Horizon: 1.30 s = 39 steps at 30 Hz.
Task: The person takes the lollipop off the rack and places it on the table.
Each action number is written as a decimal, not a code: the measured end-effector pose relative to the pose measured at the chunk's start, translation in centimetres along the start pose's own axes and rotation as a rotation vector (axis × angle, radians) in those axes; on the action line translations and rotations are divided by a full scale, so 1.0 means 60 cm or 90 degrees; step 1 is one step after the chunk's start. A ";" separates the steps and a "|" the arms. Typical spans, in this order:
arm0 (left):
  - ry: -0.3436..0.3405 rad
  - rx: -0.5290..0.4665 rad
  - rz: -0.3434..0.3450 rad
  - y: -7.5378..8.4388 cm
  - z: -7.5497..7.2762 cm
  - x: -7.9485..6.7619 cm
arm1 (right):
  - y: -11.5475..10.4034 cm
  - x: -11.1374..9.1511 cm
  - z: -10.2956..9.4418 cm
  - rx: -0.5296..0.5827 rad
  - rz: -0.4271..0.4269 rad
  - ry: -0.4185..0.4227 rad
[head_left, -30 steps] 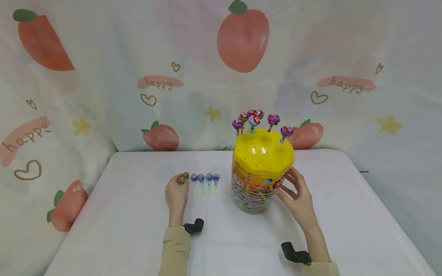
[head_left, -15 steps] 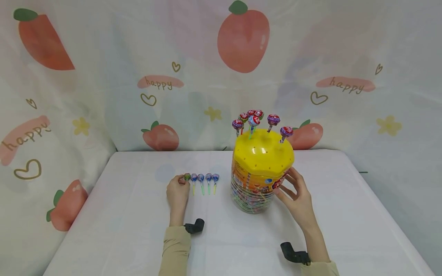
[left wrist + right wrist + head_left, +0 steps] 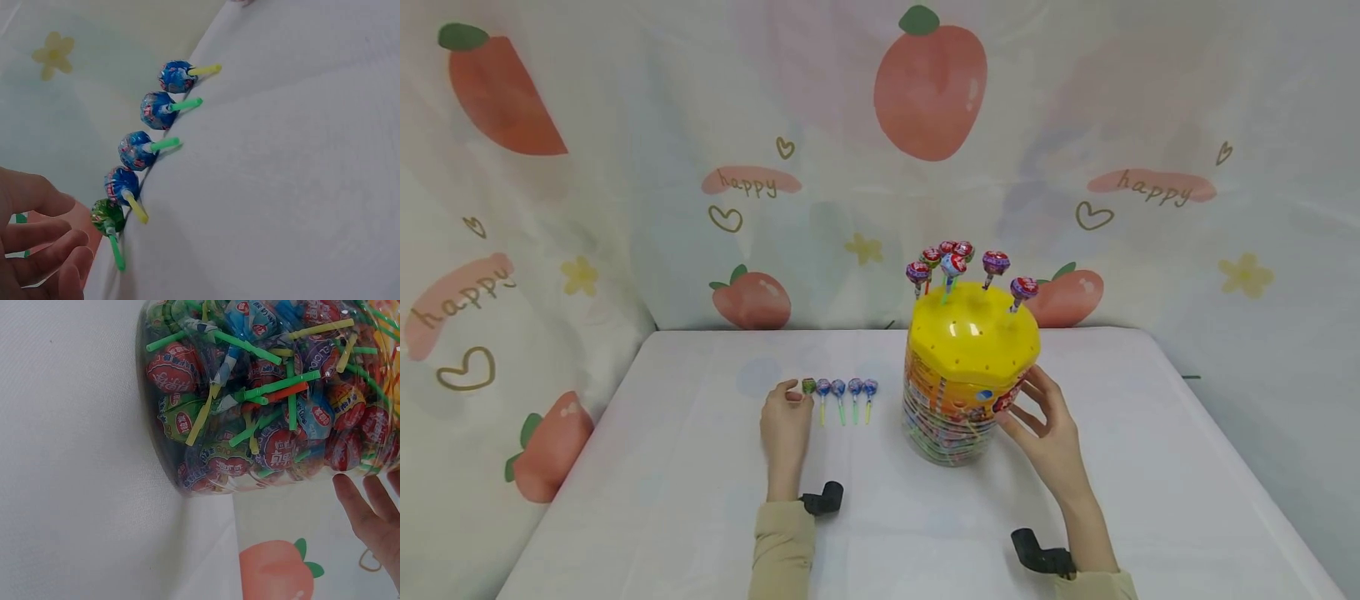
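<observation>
A green-wrapped lollipop (image 3: 808, 386) lies at the left end of a row, its green stick toward me. Close beside it is my left hand (image 3: 786, 429), and in the left wrist view its loosely bent fingers (image 3: 53, 199) hold nothing. Several blue-wrapped lollipops (image 3: 838, 387) with yellow or green sticks continue the row rightward. A clear jar (image 3: 951, 442) full of lollipops stands upright at centre right. Its yellow lid (image 3: 970, 333) has small holes and several lollipops (image 3: 996, 263) standing in it. My right hand (image 3: 1051, 437) touches the jar's right side with spread, fairly straight fingers.
A white cloth covers the table (image 3: 647, 467). A printed curtain (image 3: 835, 100) with fruit pictures hangs behind and at the left side. Black wrist-camera mounts (image 3: 823, 498) sit on both wrists, above the sleeves.
My left fingers have let go of the green lollipop, which shows more fully at the end of the row. The right hand and the jar hold their place.
</observation>
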<state>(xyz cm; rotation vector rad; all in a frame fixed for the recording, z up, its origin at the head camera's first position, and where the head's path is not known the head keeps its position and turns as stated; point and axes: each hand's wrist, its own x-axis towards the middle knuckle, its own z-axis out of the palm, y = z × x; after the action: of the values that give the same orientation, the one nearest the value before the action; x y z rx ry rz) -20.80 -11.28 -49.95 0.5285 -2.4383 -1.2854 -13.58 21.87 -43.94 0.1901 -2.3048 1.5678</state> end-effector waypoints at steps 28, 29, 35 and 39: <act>0.010 -0.238 0.402 0.189 -0.022 -0.106 | 0.001 0.001 0.000 0.000 -0.003 0.003; 0.010 -0.245 0.412 0.196 -0.022 -0.110 | 0.001 0.001 0.000 0.000 -0.003 0.003; 0.017 -0.259 0.487 0.238 -0.022 -0.129 | 0.002 0.001 0.001 -0.004 -0.006 0.006; 0.014 -0.270 0.529 0.266 -0.020 -0.137 | 0.003 0.000 0.001 -0.003 -0.007 0.008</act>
<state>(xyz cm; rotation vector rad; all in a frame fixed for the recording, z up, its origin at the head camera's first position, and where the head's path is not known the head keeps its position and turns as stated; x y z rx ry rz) -15.74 0.08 -36.92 -0.5274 -1.9066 -1.3031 -13.66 21.90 -44.08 0.1922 -2.2934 1.5541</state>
